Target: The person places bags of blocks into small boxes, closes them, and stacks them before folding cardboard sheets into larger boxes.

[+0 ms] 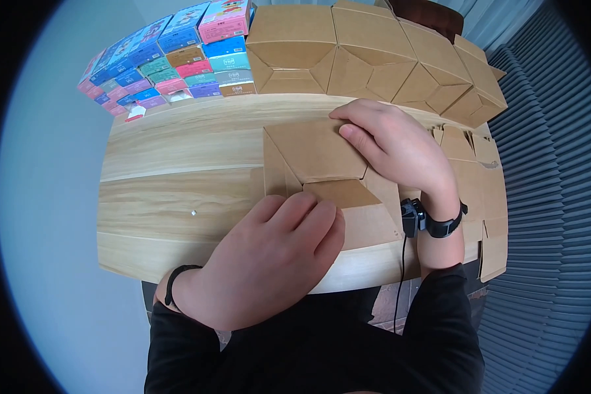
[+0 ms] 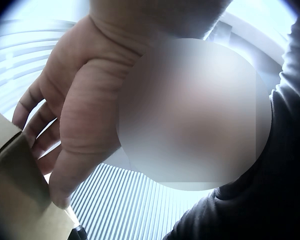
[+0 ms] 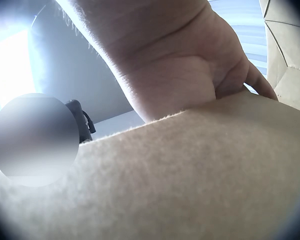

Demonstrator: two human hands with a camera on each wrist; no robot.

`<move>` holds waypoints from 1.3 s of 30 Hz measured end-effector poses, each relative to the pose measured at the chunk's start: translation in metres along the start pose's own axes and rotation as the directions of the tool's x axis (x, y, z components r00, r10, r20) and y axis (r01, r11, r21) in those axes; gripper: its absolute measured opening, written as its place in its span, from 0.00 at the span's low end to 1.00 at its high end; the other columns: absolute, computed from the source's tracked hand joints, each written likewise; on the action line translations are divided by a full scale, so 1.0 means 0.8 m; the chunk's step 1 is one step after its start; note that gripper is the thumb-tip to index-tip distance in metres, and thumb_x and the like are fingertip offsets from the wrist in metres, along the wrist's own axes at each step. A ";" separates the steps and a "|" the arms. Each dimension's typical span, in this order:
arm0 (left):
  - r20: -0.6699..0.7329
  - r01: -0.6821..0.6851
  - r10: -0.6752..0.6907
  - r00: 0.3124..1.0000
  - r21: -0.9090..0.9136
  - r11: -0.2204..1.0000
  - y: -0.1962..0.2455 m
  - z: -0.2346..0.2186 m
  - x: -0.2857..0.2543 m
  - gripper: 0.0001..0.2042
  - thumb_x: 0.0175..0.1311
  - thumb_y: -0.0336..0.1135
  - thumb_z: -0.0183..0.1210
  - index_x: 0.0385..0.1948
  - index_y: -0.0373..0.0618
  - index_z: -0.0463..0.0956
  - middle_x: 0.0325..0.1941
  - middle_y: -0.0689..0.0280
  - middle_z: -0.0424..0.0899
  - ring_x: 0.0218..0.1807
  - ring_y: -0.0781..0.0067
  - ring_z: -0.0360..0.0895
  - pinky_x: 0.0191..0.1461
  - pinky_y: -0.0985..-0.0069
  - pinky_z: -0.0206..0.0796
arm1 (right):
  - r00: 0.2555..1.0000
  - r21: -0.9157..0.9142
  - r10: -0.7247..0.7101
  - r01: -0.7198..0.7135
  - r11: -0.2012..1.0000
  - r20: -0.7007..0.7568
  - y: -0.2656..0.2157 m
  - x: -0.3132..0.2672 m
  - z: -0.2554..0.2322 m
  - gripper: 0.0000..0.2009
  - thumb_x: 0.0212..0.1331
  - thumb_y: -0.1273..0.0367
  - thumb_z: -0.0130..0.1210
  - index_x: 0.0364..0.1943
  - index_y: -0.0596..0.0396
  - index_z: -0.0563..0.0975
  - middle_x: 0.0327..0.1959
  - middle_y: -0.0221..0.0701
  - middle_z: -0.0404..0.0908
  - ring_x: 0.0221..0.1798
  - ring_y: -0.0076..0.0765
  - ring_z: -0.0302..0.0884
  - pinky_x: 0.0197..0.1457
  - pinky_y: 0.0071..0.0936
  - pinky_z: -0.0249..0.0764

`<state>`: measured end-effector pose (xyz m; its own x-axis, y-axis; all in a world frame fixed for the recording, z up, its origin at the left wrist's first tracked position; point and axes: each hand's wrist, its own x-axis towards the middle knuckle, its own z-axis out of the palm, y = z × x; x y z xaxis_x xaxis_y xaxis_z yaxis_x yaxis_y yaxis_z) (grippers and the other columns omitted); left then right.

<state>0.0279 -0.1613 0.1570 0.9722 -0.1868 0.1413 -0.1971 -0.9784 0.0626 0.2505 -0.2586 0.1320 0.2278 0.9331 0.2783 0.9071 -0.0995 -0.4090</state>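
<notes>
A brown cardboard box (image 1: 318,148) lies on the wooden table in front of me, its end flaps partly folded inward. At its near side, my left hand (image 1: 262,256) has bent fingers on a front flap (image 1: 361,223). The left wrist view shows the thumb and fingertips of that hand (image 2: 85,110) at the edge of the cardboard (image 2: 20,185). My right hand (image 1: 400,144) rests on the box's far right corner, fingers stretched along the edge and thumb on the panel. In the right wrist view, a cardboard panel (image 3: 190,170) hides part of this hand (image 3: 190,65).
Several colourful small boxes (image 1: 177,59) are stacked at the back left. A row of brown boxes (image 1: 374,65) with folded ends stands at the back right. Flattened cardboard (image 1: 482,190) lies along the right edge. A tiny pale object (image 1: 194,212) sits on the table (image 1: 157,190).
</notes>
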 end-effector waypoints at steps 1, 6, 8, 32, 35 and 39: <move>-0.009 0.006 -0.006 1.000 0.004 1.000 0.001 0.000 -0.001 0.25 0.50 0.41 0.65 0.50 0.41 0.75 0.48 0.65 0.73 0.53 0.66 0.71 0.55 0.69 0.67 | 1.000 0.003 0.001 -0.001 1.000 0.004 0.000 0.000 -0.001 0.11 0.65 0.68 0.51 0.46 0.60 0.77 0.42 0.44 0.81 0.47 0.53 0.77 0.50 0.39 0.73; -0.038 -0.002 0.004 0.999 0.062 0.998 0.009 0.003 -0.004 0.19 0.52 0.36 0.61 0.46 0.39 0.77 0.48 0.63 0.76 0.50 0.67 0.74 0.52 0.72 0.70 | 1.000 0.000 0.002 -0.002 1.000 0.008 0.001 0.000 0.001 0.12 0.65 0.68 0.50 0.46 0.60 0.78 0.43 0.44 0.81 0.47 0.53 0.77 0.51 0.39 0.73; -0.049 -0.012 0.016 0.999 0.079 0.997 0.010 0.005 -0.005 0.17 0.53 0.34 0.60 0.44 0.38 0.77 0.49 0.62 0.77 0.50 0.67 0.74 0.51 0.72 0.71 | 1.000 -0.001 0.005 -0.005 1.000 0.012 0.001 0.000 0.001 0.12 0.65 0.68 0.50 0.46 0.60 0.78 0.43 0.44 0.81 0.47 0.53 0.77 0.51 0.39 0.73; 0.029 0.409 -0.412 0.911 -0.187 0.893 -0.081 -0.019 -0.010 0.23 0.63 0.42 0.58 0.57 0.41 0.69 0.38 0.49 0.82 0.41 0.46 0.78 0.42 0.58 0.69 | 0.992 0.131 0.082 -0.070 0.989 -0.093 -0.008 -0.003 -0.022 0.17 0.67 0.62 0.49 0.49 0.63 0.75 0.43 0.50 0.79 0.49 0.58 0.76 0.52 0.39 0.72; 0.093 0.459 -0.451 0.888 -0.268 0.847 -0.097 -0.008 0.000 0.25 0.66 0.46 0.54 0.58 0.38 0.67 0.36 0.48 0.82 0.41 0.46 0.78 0.41 0.58 0.69 | 0.988 0.091 0.062 -0.049 0.995 -0.145 -0.014 -0.010 -0.027 0.17 0.67 0.62 0.50 0.51 0.62 0.75 0.46 0.49 0.79 0.50 0.55 0.76 0.53 0.38 0.72; 0.168 0.479 -0.448 0.878 -0.318 0.818 -0.104 -0.005 0.007 0.27 0.68 0.50 0.51 0.58 0.36 0.66 0.35 0.46 0.82 0.41 0.44 0.78 0.44 0.56 0.68 | 0.972 0.199 0.091 -0.047 0.979 -0.216 -0.031 -0.026 -0.041 0.18 0.67 0.63 0.50 0.54 0.61 0.74 0.51 0.44 0.79 0.53 0.48 0.77 0.58 0.35 0.71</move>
<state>0.0496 -0.0805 0.1566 0.9632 0.2595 -0.0697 0.2636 -0.8619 0.4331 0.2349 -0.2868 0.1645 0.3804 0.8232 0.4215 0.8066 -0.0724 -0.5866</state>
